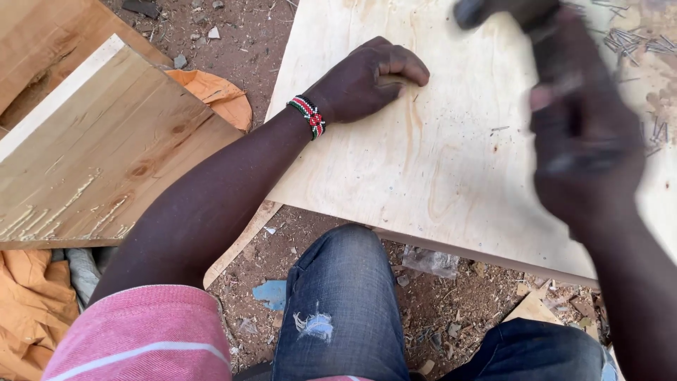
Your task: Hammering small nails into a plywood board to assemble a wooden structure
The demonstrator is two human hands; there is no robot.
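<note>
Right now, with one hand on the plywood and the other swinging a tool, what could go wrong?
1. The left hand rests on the plywood sheet with fingertips pinched together, maybe on a nail too small to see. The right hand is motion-blurred, holding what looks like a hammer, so a missed blow may hit the fingers.
2. Loose nails lie on the sheet; vibration might scatter them.
3. The sheet overhangs the knees, so it may bounce or shift.

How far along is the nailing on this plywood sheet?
Done: no driven nail is visible on the plywood sheet. In hand: the left hand pinches something small against it, and the blurred right hand swings a hammer. Left: many loose nails remain.
</note>
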